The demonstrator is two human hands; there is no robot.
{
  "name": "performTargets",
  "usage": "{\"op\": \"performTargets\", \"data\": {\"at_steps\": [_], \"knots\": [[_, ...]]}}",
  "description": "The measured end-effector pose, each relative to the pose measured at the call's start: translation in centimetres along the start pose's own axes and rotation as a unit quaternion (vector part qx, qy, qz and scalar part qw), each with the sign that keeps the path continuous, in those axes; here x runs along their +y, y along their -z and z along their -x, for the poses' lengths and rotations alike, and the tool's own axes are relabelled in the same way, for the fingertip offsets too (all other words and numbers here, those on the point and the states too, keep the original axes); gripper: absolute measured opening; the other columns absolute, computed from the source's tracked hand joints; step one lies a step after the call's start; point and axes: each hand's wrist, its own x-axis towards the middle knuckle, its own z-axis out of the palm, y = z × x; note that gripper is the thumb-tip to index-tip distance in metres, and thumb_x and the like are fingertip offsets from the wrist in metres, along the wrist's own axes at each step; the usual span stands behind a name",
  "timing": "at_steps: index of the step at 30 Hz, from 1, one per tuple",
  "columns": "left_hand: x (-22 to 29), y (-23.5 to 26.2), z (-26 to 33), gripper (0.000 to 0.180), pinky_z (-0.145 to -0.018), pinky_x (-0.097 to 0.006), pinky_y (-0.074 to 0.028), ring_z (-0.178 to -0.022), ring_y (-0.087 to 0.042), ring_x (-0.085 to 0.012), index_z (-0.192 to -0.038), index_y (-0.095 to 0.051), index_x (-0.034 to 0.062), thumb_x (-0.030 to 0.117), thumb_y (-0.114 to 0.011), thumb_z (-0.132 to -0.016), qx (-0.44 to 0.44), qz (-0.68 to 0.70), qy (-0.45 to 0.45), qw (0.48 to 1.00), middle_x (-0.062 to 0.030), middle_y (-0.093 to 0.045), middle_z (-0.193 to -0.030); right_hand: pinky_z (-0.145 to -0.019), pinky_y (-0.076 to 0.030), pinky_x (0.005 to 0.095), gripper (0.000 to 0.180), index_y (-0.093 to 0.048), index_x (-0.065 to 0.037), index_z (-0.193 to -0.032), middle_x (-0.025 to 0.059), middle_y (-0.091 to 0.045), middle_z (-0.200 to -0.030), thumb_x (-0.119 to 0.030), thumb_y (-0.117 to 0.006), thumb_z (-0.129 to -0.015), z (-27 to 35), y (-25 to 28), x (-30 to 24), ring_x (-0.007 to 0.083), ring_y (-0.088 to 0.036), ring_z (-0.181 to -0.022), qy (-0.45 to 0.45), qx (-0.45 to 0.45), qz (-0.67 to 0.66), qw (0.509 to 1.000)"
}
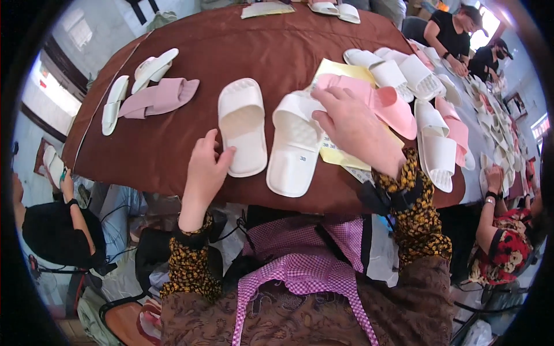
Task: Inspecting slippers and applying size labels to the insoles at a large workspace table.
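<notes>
Two white slippers lie side by side at the table's near edge. My left hand (pixel 206 164) is beside the left white slipper (pixel 242 141), its thumb at the slipper's edge and its fingers apart. The right white slipper (pixel 290 173) has a small printed mark on its footbed. My right hand (pixel 360 127) reaches over a yellow sheet (pixel 337 155) with stickers, its thumb and fingertips by that slipper's strap, fingers apart. Whether they touch the strap, I cannot tell. A pink slipper (pixel 394 112) lies just beyond my right hand, partly hidden by it.
A brown cloth covers the table (pixel 254 52). White slippers (pixel 153 70) and mauve slippers (pixel 164 97) lie at the left. More white slippers (pixel 434 147) crowd the right. Co-workers sit around: one at the left (pixel 63 225), one at the right (pixel 502 242), others far right (pixel 447 34).
</notes>
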Motion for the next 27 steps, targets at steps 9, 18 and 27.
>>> {"op": "performTargets", "data": {"at_steps": [9, 18, 27], "knots": [[0.8, -0.8, -0.3, 0.059, -0.069, -0.033, -0.049, -0.073, -0.058, -0.0222, -0.127, -0.051, -0.0046, 0.023, -0.071, -0.08, -0.024, 0.033, -0.037, 0.998, -0.0157, -0.056, -0.09, -0.078, -0.05, 0.0336, 0.058, -0.055, 0.003, -0.126, 0.0161, -0.067, -0.094, -0.031, -0.072, -0.081, -3.3, -3.3, 2.9, 0.0247, -0.065, -0.088, -0.113, -0.181, -0.156, 0.964], [-1.0, 2.3, -7.0, 0.045, -0.09, -0.044, -0.048, -0.108, -0.056, -0.0397, -0.122, -0.052, -0.0042, 0.017, -0.062, -0.083, -0.066, 0.026, -0.096, 0.993, -0.0246, -0.055, -0.119, -0.062, -0.044, 0.0285, 0.033, -0.064, 0.003, -0.087, 0.0036, -0.061, -0.073, -0.026, -0.075, -0.076, -2.7, 5.0, 2.0, 0.0108, -0.056, -0.07, -0.179, -0.127, -0.202, 0.954], [-1.8, 1.7, -12.2, 0.066, -0.087, -0.035, -0.051, -0.106, -0.059, -0.0287, -0.138, -0.039, -0.0024, 0.014, -0.062, -0.078, -0.282, -0.014, -0.069, 0.957, -0.019, -0.047, -0.134, -0.042, -0.038, 0.0228, 0.019, -0.059, -0.001, -0.078, -0.0024, -0.053, -0.061, -0.016, -0.069, -0.084, 1.3, 6.0, 3.3, 0.0048, -0.047, -0.048, -0.277, -0.058, -0.356, 0.891]]}}
